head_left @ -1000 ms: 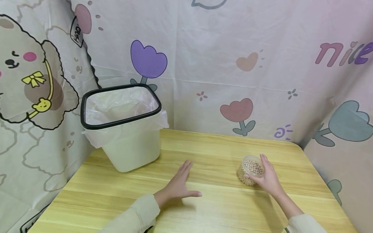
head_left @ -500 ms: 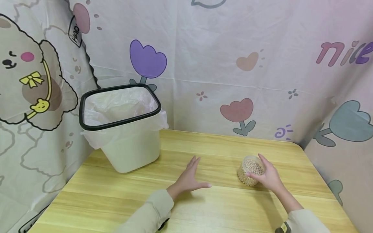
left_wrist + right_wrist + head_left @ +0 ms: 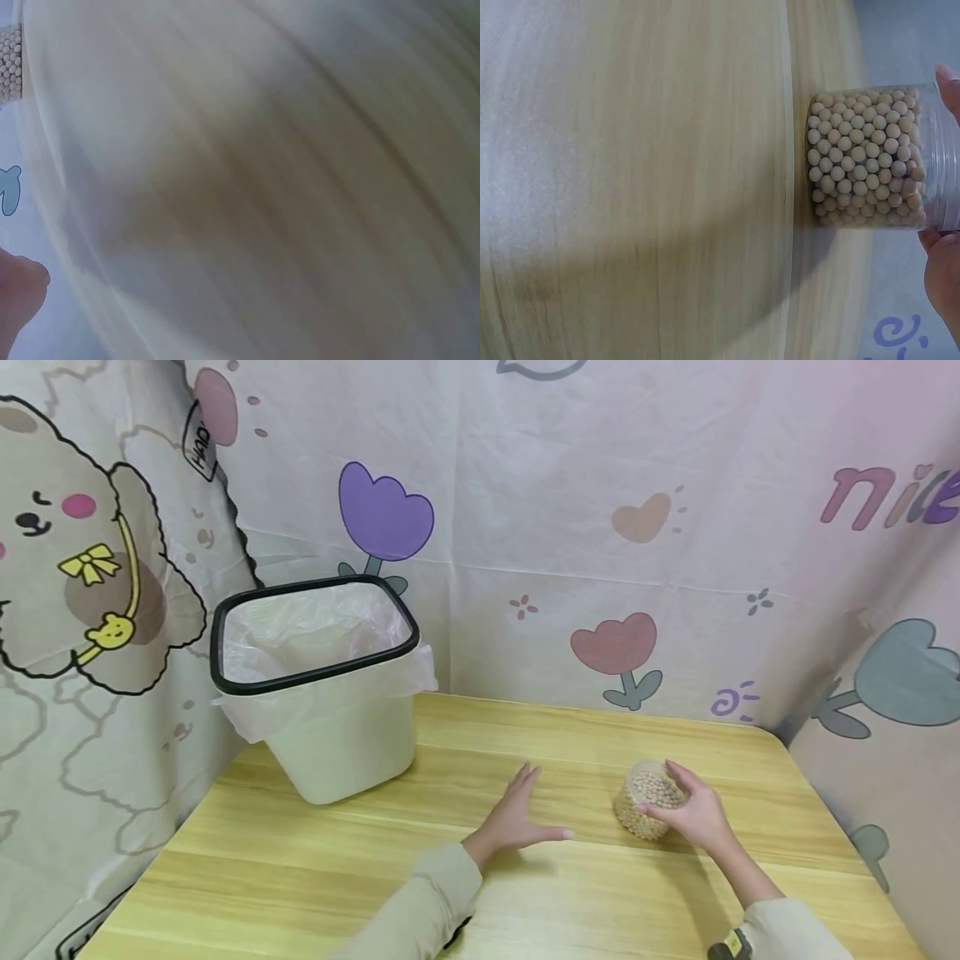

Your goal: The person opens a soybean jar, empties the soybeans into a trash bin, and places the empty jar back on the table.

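Observation:
A clear round jar (image 3: 637, 817) of small pale beige balls stands at the right of the wooden table, with no lid showing. My right hand (image 3: 702, 814) grips its upper part, thumb on the near side and fingers at the back. From the right wrist view, the jar (image 3: 862, 161) is filled most of the way with balls, and fingertips press both sides of its ribbed neck. My left hand (image 3: 513, 820) hovers low over the table left of the jar, fingers straight and thumb spread, holding nothing. Its thumb (image 3: 22, 292) enters the left wrist view's edge.
At the back left stands a white bin (image 3: 356, 735) with a black rim, lined with a thin translucent bag. Patterned cloth (image 3: 525, 527) hangs behind and along both sides of the wooden table (image 3: 247, 860).
My left hand has moved right across the table, closer to the jar. My right hand has stayed at the jar, its fingers shifting slightly on the rim.

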{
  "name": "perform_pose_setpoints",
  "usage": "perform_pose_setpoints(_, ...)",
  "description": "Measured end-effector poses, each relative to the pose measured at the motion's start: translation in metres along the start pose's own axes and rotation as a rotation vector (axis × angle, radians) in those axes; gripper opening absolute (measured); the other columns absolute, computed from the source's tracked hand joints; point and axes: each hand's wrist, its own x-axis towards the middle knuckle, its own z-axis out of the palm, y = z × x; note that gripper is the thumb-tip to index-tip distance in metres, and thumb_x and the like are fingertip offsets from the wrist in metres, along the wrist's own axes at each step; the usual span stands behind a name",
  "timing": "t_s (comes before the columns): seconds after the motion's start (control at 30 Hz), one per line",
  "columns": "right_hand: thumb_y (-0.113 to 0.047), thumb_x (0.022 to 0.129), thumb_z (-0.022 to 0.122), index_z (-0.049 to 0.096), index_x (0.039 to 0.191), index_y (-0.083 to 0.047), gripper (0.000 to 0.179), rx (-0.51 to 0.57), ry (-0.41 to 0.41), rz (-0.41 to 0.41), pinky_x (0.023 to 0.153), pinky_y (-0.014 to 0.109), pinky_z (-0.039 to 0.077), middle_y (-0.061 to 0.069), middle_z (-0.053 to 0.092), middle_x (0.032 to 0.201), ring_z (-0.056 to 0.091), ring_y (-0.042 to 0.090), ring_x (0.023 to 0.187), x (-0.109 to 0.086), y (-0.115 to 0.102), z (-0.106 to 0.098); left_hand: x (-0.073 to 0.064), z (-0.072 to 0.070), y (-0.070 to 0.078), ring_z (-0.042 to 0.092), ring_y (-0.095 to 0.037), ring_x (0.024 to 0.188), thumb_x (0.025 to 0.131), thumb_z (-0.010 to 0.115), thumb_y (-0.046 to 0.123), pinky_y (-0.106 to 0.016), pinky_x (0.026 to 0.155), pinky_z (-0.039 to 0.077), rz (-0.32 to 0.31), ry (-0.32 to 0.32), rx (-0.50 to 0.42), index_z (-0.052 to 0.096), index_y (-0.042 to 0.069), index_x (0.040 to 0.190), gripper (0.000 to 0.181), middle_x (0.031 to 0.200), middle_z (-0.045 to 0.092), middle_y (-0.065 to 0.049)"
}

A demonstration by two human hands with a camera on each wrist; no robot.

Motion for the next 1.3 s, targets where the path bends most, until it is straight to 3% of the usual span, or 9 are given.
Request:
perform_pose_setpoints(0.17, -0.033, 0.067, 0.081, 0.036, 0.136, 0.009, 0.093, -0.008, 0.014, -0.002, 0.102, 0.059, 0.033, 0.032, 0.04, 0.137, 0.038, 0.05, 0.124, 0.0, 0.0, 0.0, 0.005, 0.017, 0.008, 0.008, -0.036, 0.143, 0.07, 0.075, 0.05, -0.061, 0.109, 0.023, -0.028, 0.019, -0.063, 0.012, 0.013, 0.15, 0.108, 0.157, 0.004, -0.01)
perform_pose_setpoints(0.4, -0.029, 0.065, 0.082, 0.038, 0.134, 0.01, 0.091, 0.005, 0.059, -0.009, 0.101, 0.057, 0.035, 0.032, 0.044, 0.134, 0.041, 0.049, 0.122, -0.004, -0.003, 0.002, 0.014, 0.036, 0.016, 0.013, -0.034, 0.143, 0.067, 0.077, 0.052, -0.057, 0.11, 0.025, -0.018, 0.031, -0.032, 0.016, 0.013, 0.149, 0.11, 0.157, 0.009, -0.009)
perform_pose_setpoints(0.77, -0.03, 0.066, 0.082, 0.037, 0.135, 0.01, 0.092, -0.006, 0.04, -0.015, 0.102, 0.06, 0.033, 0.032, 0.044, 0.133, 0.039, 0.049, 0.123, -0.006, -0.007, 0.001, 0.024, 0.052, 0.028, 0.019, -0.027, 0.142, 0.063, 0.078, 0.054, -0.048, 0.112, 0.027, -0.012, 0.049, 0.011, 0.019, 0.013, 0.148, 0.111, 0.156, 0.014, -0.007)
perform_pose_setpoints(1.0, -0.029, 0.064, 0.083, 0.039, 0.134, 0.01, 0.091, -0.007, 0.074, -0.039, 0.1, 0.06, 0.035, 0.031, 0.047, 0.131, 0.043, 0.049, 0.121, -0.007, -0.009, 0.003, 0.03, 0.062, 0.036, 0.025, -0.026, 0.141, 0.064, 0.078, 0.053, -0.044, 0.112, 0.03, 0.018, 0.062, 0.024, 0.021, 0.013, 0.148, 0.109, 0.155, 0.02, -0.007)
perform_pose_setpoints(1.3, -0.027, 0.062, 0.085, 0.041, 0.133, 0.009, 0.091, 0.031, 0.068, -0.088, 0.1, 0.058, 0.036, 0.031, 0.05, 0.128, 0.046, 0.047, 0.119, -0.012, -0.03, 0.008, 0.033, 0.068, 0.041, 0.029, -0.027, 0.139, 0.065, 0.08, 0.049, -0.042, 0.111, 0.032, 0.042, 0.062, 0.012, 0.022, 0.01, 0.147, 0.108, 0.153, 0.024, -0.008)
